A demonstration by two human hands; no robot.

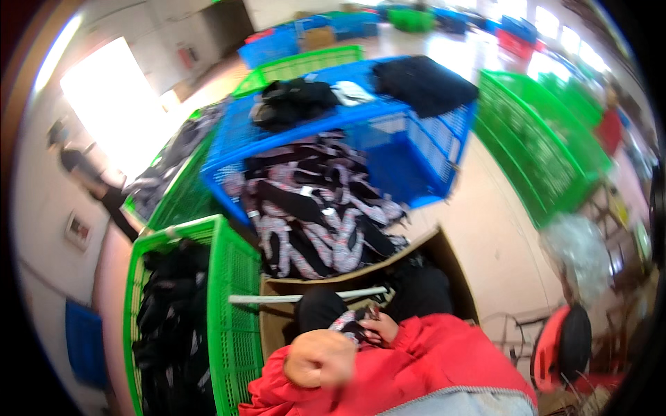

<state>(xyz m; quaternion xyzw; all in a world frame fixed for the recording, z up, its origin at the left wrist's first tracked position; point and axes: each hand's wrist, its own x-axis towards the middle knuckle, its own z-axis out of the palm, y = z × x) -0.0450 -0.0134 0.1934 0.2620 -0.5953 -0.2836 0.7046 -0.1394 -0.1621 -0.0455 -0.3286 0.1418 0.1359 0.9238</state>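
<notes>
Low in the frame our left hand [320, 358] was clenched in a fist; our right hand [380, 327] pinched the patterned garment [349, 323] at bottom centre. We judged it soft, light, best gripped by a bunched edge.

A crumpled black, pink and white patterned garment [350, 324] lies bunched over the cardboard box [277, 326].
</notes>
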